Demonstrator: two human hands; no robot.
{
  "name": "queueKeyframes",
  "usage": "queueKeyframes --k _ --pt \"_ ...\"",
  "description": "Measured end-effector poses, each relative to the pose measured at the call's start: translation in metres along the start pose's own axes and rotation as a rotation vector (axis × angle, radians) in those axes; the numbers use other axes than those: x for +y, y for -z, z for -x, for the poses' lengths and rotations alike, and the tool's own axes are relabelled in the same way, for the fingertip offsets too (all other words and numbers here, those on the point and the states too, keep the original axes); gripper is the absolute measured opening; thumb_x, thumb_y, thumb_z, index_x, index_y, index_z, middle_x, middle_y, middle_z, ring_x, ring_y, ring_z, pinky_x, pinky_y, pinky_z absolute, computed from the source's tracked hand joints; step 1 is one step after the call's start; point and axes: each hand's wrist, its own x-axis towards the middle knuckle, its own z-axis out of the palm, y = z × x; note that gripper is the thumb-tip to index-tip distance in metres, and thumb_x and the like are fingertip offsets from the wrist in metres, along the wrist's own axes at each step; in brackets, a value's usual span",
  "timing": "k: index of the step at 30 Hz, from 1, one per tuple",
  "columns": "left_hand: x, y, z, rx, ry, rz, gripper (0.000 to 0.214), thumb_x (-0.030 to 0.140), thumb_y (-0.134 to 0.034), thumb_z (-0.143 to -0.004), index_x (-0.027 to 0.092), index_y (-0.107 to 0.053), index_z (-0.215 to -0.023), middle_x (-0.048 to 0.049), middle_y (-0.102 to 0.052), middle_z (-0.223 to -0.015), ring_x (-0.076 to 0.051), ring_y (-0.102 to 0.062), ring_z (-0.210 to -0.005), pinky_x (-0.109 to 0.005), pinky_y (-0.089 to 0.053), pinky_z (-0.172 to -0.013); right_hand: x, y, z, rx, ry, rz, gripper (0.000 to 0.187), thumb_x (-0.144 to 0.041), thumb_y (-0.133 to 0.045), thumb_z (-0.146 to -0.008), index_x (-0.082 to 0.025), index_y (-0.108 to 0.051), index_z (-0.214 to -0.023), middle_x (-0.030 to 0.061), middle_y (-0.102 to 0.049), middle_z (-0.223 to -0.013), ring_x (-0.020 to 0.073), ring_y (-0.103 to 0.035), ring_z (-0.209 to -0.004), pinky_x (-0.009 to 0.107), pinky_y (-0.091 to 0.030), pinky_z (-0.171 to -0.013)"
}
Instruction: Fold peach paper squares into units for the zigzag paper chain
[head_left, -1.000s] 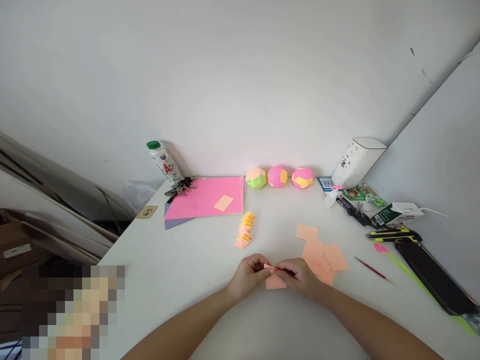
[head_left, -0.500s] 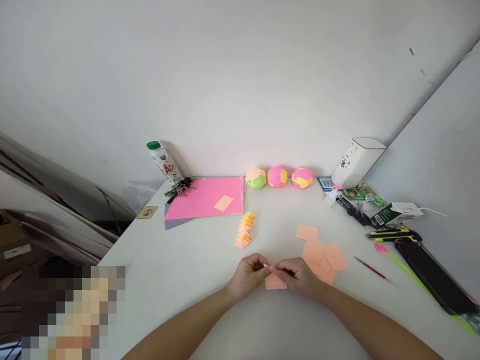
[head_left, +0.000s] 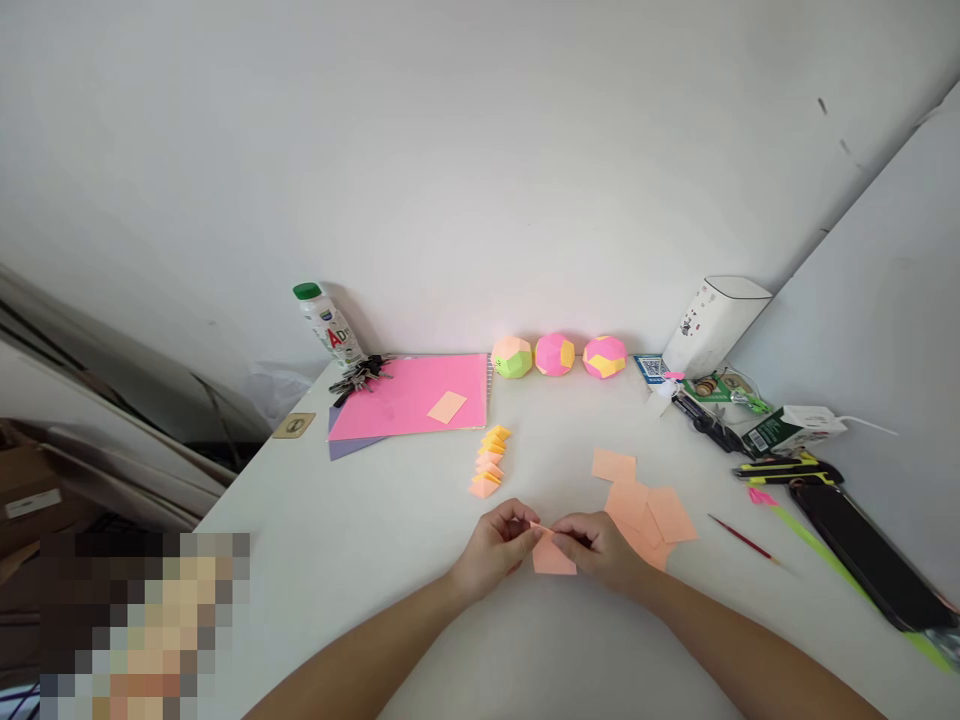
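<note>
Between my two hands is a small peach paper sheet [head_left: 555, 558], its lower part hanging toward me. My left hand [head_left: 496, 548] pinches its upper left corner between thumb and fingers. The thumb and curled fingers of my right hand [head_left: 600, 552] grip the upper right edge. Just right of that hand lie several loose peach paper sheets [head_left: 637, 505], overlapping, partly hidden by it. Beyond my left hand stands a row of folded orange and peach paper pieces [head_left: 490, 462].
Three paper balls [head_left: 555, 355] sit against the wall. Back left are a pink sheet [head_left: 405, 395], keys [head_left: 361, 375] and a bottle [head_left: 330, 325]. To the right lie a thin red brush [head_left: 742, 537], a utility knife [head_left: 787, 468], a black phone-like slab [head_left: 870, 550] and a white box [head_left: 795, 428].
Both hands have shifted slightly, lifting the peach sheet a little away from me. My left fingers have moved a bit apart from the right ones along its top edge.
</note>
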Motion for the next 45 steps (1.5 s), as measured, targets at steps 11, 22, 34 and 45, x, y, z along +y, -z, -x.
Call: queueKeyframes --k 11,22,34,45 --pt "0.0004 -0.0014 -0.0008 0.006 0.0 -0.001 0.031 0.044 -0.063 -0.073 0.017 -0.048 -0.071 0.0104 -0.037 -0.045 -0.003 -0.027 -0.037 -0.018 -0.02 -0.037 -0.0028 0.0007 -0.0004 -0.008 -0.002 0.01 0.025 -0.028 -0.048 -0.086 -0.016 -0.057 -0.065 -0.0039 -0.039 -0.054 0.0094 -0.034 -0.05 0.022 -0.027 -0.045" --pt "0.0019 -0.0045 0.0008 0.067 0.009 0.066 0.025 0.037 -0.06 -0.074 0.018 -0.045 -0.067 0.0108 -0.036 -0.038 -0.004 -0.025 -0.036 -0.018 -0.019 -0.038 -0.0033 0.0013 -0.0011 -0.018 -0.032 -0.028 0.026 -0.03 -0.048 -0.086 -0.016 -0.058 -0.067 -0.0037 -0.041 -0.054 0.0096 -0.036 -0.05 0.022 -0.028 -0.045" --pt "0.0022 -0.0035 0.0026 0.002 -0.018 -0.093 0.025 0.039 -0.061 -0.075 0.017 -0.051 -0.08 0.0089 -0.039 -0.049 -0.004 -0.03 -0.041 -0.019 -0.024 -0.042 -0.0012 0.0014 -0.001 -0.035 -0.042 -0.05 0.029 -0.027 -0.049 -0.084 -0.017 -0.048 -0.058 -0.0054 -0.034 -0.053 0.0085 -0.03 -0.049 0.022 -0.023 -0.045" --pt "-0.0001 -0.0058 0.0007 0.037 -0.03 -0.201 0.016 0.026 -0.06 -0.07 0.016 -0.049 -0.065 0.0062 -0.043 -0.054 -0.005 -0.033 -0.045 -0.019 -0.025 -0.044 -0.0019 -0.0011 -0.0011 -0.011 -0.033 -0.047 0.024 -0.024 -0.051 -0.079 -0.016 -0.05 -0.056 -0.0049 -0.035 -0.051 0.0085 -0.03 -0.048 0.022 -0.023 -0.043"
